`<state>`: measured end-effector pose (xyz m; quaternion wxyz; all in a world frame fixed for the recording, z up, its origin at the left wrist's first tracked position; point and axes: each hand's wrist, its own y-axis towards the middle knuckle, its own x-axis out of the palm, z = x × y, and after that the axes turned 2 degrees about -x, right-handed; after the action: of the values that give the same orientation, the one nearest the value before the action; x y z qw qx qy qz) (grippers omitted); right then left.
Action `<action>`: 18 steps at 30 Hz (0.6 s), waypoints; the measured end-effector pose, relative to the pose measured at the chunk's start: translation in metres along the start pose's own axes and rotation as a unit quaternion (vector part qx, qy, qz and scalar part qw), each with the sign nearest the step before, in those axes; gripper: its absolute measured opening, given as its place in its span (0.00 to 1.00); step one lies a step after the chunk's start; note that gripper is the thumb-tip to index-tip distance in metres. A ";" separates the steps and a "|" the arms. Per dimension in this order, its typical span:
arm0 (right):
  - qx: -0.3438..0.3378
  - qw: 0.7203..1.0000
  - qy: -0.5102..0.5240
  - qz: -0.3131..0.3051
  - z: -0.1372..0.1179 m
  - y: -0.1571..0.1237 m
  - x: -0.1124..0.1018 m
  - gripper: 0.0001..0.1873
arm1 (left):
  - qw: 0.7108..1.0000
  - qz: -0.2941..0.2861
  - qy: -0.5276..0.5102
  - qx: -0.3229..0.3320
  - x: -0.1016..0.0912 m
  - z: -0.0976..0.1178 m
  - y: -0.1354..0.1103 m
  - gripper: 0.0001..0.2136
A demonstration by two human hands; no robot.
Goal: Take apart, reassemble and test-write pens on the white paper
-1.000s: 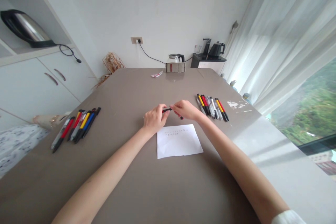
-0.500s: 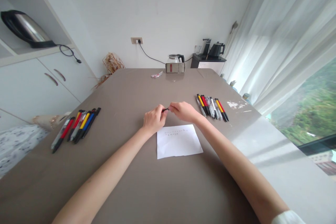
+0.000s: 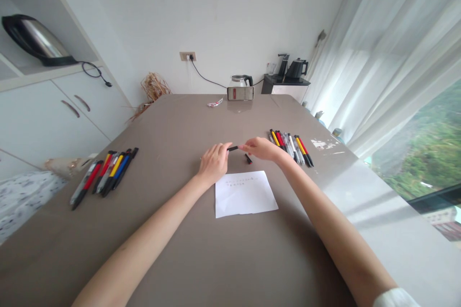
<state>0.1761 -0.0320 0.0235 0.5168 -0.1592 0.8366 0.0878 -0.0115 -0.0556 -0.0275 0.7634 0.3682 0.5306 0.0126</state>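
Between my two hands is a slim black pen [image 3: 233, 148]. My left hand [image 3: 213, 161] is closed round its left end, and the fingertips of my right hand [image 3: 258, 148] pinch its right end. Below my right hand, a short black piece with a reddish end [image 3: 248, 159], like a pen cap, lies on the table. A white sheet of paper [image 3: 246, 196] with two faint lines of small writing lies just nearer than my hands. Its far edge is close to my left hand.
Several coloured pens [image 3: 115, 170] lie in a group at the left, and more pens [image 3: 291, 147] at the right. A phone [image 3: 240, 93] stands against a glass pot [image 3: 242, 78] at the far edge of the brown table [image 3: 187, 259], near a crumpled wrapper [image 3: 215, 103].
My right hand has shifted slightly right and more of the black pen shows between my hands. The short black piece now shows on the table. The paper has stayed put.
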 end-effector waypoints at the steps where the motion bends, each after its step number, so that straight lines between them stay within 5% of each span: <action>1: 0.006 1.000 -0.004 -0.001 0.002 0.001 0.000 0.27 | 1.000 0.002 0.000 0.000 0.001 -0.001 0.000 0.16; 6: 0.032 0.997 -0.071 -0.023 0.008 0.002 0.005 0.22 | 0.999 0.035 -0.022 -0.028 0.002 -0.006 0.002 0.16; 12: 0.044 0.990 -0.125 -0.050 0.001 0.003 0.016 0.10 | 0.979 0.144 -0.122 -0.073 0.003 -0.012 0.001 0.11; 18: 0.034 0.999 0.025 0.028 -0.008 0.005 0.028 0.10 | 0.908 0.176 -0.354 -0.138 0.005 -0.013 0.006 0.09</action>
<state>0.1556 -0.0344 0.0020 0.4986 -0.1200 0.8557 0.0696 -0.0178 -0.0420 -0.0299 0.9297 0.3267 0.1446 0.0893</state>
